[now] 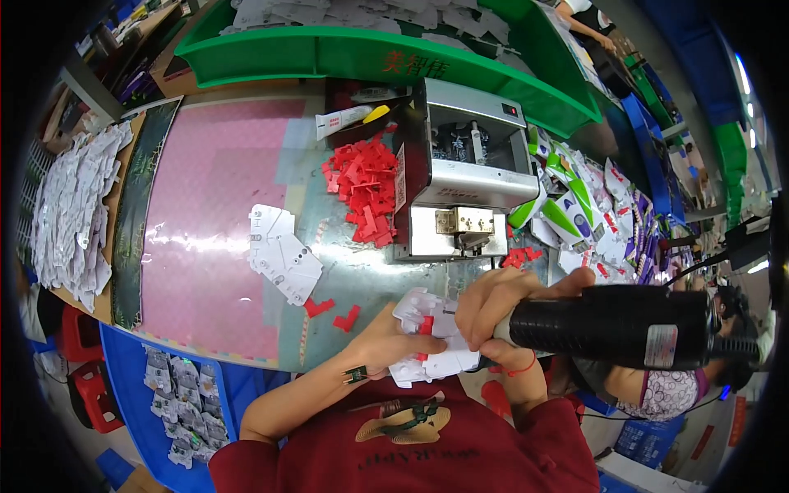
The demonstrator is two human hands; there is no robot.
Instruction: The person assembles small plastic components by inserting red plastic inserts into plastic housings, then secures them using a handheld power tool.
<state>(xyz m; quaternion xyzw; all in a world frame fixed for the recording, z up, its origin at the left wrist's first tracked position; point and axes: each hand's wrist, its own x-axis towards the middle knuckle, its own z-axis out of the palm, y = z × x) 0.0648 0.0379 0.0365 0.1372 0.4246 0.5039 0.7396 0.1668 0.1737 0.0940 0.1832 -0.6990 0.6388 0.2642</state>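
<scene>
A person's left hand [388, 342] grips a white plastic panel [454, 361] in front of the chest, at the worktop's [357, 275] near edge, its thumb on a red plastic piece [426, 335]. The right hand [503, 302] is closed around the front end of a black power screwdriver [608, 327], its tip close to the panel. Good work here likely means keeping the bit square to the panel and the red piece pressed flat. Red characters mark the green bin [329, 53]; the screwdriver bears a pale label [660, 345], too small to read.
</scene>
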